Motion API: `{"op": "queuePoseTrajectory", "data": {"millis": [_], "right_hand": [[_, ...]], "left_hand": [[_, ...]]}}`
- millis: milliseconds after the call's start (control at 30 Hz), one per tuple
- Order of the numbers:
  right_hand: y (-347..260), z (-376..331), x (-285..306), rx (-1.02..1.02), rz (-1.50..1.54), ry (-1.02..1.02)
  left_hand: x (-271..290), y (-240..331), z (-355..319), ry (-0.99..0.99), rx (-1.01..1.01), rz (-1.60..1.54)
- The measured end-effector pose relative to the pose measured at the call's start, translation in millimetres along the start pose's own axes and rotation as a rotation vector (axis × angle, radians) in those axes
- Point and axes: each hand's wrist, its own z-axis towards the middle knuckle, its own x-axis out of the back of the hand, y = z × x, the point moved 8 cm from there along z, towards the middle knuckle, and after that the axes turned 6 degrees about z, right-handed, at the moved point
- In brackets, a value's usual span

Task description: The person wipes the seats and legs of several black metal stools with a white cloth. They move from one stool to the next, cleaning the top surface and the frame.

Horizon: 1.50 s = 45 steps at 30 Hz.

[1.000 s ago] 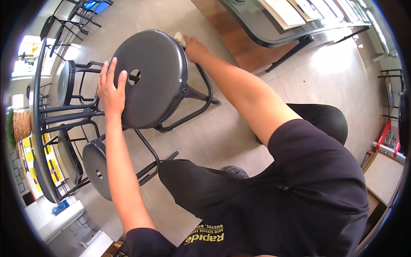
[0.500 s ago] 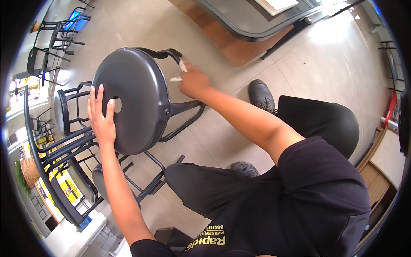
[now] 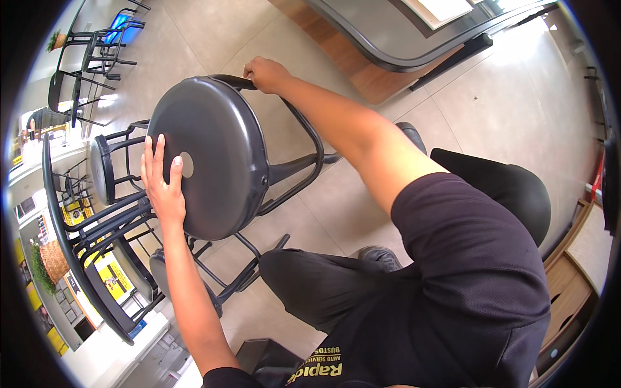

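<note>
A black stool point(image 3: 220, 136) with a round seat and a hole in its middle stands in front of me, its seat tilted toward my view. My left hand point(image 3: 163, 191) lies on the seat beside the hole, fingers stretched and apart. At the far side, my right hand point(image 3: 266, 74) is curled round the upper part of a bent tubular leg point(image 3: 233, 81). The white cloth that poked out of this hand a moment ago is now hidden, apparently under the fingers.
More black stools and chairs point(image 3: 100, 168) crowd the left side. A dark-topped table point(image 3: 388, 52) with a wooden lower panel stands far right of the stool. A black box point(image 3: 265, 359) sits near my body, and wooden furniture point(image 3: 569, 291) is at the right.
My right hand has moved away from me and left, from beside the leg onto its upper part. The white cloth has gone out of sight. My left hand stays on the seat.
</note>
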Motion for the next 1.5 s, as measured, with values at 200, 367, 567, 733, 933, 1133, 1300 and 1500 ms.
{"op": "queuePoseTrajectory", "data": {"millis": [200, 367, 567, 733, 933, 1133, 1300, 1500], "right_hand": [[-28, -50, 11, 0.101, -0.246, 0.026], [-23, -54, 16, -0.137, -0.406, -0.247], [-18, 4, 76, -0.222, -0.056, 0.11], [1, 33, -1, -0.008, 0.101, -0.198], [-5, -68, -12, 0.014, -0.055, 0.215], [-26, -111, -6, -0.01, -0.33, 0.106], [0, -124, -15, -0.289, -0.287, -0.067], [-15, -190, -9, -0.161, -0.524, -0.561]], "left_hand": [[6, -8, -9, -0.018, 0.036, -0.004], [1, -3, -2, -0.021, 0.005, -0.005], [8, -5, -11, -0.028, 0.044, -0.008], [3, 4, 7, -0.02, -0.011, -0.051], [6, -5, -10, -0.022, 0.02, -0.018], [5, -8, -8, 0.009, 0.006, -0.005], [4, -6, -2, 0.064, 0.01, -0.028], [0, -18, -9, 0.116, 0.019, 0.018]]}}
